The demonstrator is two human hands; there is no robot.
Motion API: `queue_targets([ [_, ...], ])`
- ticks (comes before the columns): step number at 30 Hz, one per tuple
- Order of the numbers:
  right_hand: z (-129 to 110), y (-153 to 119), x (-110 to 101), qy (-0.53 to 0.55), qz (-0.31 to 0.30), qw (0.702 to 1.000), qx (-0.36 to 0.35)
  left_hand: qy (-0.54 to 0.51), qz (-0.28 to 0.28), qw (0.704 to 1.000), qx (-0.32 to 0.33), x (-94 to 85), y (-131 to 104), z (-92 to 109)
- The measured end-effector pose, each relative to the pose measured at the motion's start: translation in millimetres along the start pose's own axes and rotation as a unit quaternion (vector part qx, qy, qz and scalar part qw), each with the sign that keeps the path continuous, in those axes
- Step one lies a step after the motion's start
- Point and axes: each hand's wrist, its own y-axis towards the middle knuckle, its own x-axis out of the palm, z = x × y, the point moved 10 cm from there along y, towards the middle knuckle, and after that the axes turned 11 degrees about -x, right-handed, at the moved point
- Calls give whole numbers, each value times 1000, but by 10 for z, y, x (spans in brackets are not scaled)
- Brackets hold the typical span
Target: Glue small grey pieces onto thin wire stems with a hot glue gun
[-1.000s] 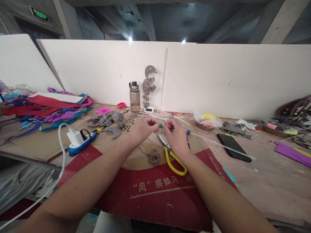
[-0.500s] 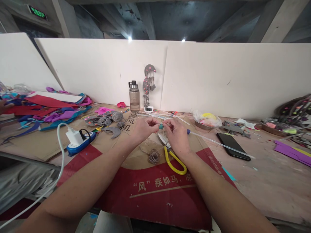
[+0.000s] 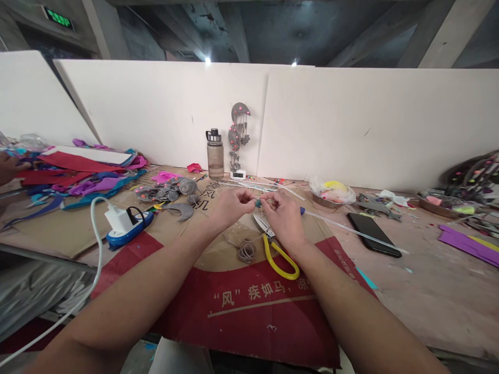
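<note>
Fingertip to fingertip, my left hand and my right hand pinch a small teal-green piece between them, above the cardboard. Its exact kind is too small to make out, and fingers cover much of it. Below my hands lie scissors with yellow handles, blades pointing away from me. A loose coil of grey cord rests just left of the scissors, one strand running up toward my right hand. A clear stick with a blue end reaches from beside my right hand across a black phone.
Left are a blue power strip with a white plug, grey felt pieces and colourful fabric strips. A water bottle and a hanging moon ornament stand before the white board. A bowl sits right. Another person's hand shows far left.
My fingers have shifted slightly around the small teal-green piece, and less of it shows now. The other person's hand at far left has moved a little.
</note>
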Motion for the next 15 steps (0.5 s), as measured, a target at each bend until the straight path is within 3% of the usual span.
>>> queue_targets([
  [9,-1,12,57,-13,-33,999,-2,68,4,997,34,-13,-12,24],
  [15,118,-4,137,9,-58,997,43,59,-22,998,17,22,24,-55],
])
